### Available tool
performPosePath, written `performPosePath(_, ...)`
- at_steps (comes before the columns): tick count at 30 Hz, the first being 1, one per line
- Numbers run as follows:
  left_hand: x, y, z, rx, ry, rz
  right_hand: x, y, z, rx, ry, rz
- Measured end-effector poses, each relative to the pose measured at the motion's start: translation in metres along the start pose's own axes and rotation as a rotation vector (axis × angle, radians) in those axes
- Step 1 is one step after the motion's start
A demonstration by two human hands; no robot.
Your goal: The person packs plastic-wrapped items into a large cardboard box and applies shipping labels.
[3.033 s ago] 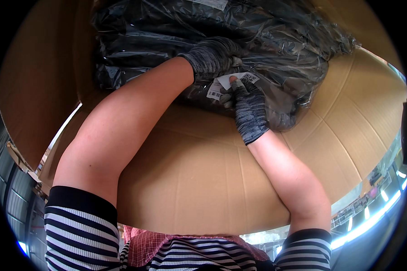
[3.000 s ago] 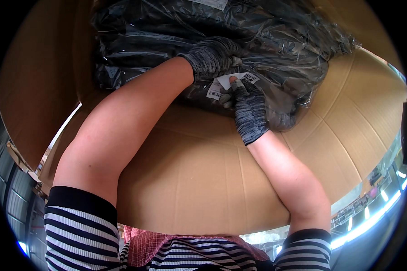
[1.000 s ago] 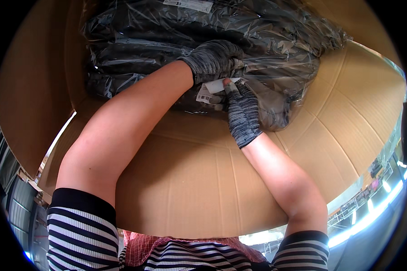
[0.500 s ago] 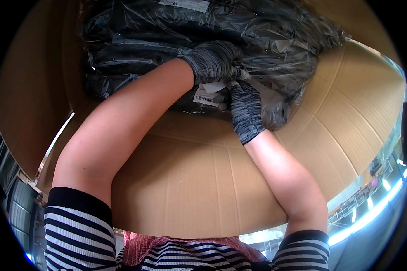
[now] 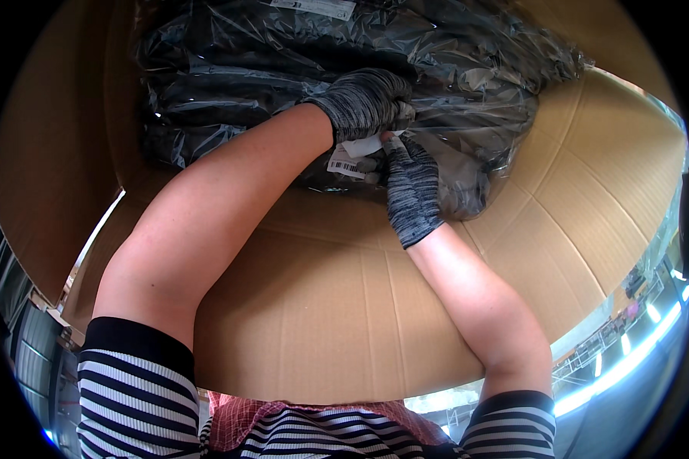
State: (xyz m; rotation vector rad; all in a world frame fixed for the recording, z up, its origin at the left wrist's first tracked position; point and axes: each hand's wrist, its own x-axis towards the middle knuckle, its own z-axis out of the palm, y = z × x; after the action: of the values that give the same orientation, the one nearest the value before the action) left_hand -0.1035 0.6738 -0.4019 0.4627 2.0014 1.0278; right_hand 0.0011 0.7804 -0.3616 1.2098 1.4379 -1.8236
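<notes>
white label (image 5: 361,146) pinched by the gloved right hand (image 5: 413,180), gloved left hand (image 5: 366,105) curled just above it, whether anything's gripped there can't be told, dark plastic-wrapped bundles (image 5: 230,103) kinda heaped under both, in a big cardboard box (image 5: 321,314)

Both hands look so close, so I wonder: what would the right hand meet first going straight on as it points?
Probably the left hand, whose gloved fingers lie just ahead of the right hand in the picture, though depth is unclear.
</notes>
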Motion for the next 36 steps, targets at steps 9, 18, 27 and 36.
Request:
performPosePath(9, 0.000, -0.002, 0.002, -0.012, 0.035, -0.013, -0.001, 0.005, 0.002, -0.003, 0.027, -0.006)
performPosePath(18, 0.003, -0.003, 0.002, 0.023, 0.036, -0.050, -0.002, 0.004, 0.002, 0.016, 0.031, 0.015)
performPosePath(27, 0.003, -0.002, -0.001, 0.004, 0.026, -0.070, -0.004, 0.003, 0.006, 0.100, 0.011, -0.003)
performPosePath(36, 0.003, 0.002, -0.004, 0.059, 0.022, -0.055, -0.004, 0.004, 0.006, 0.060, 0.022, -0.001)
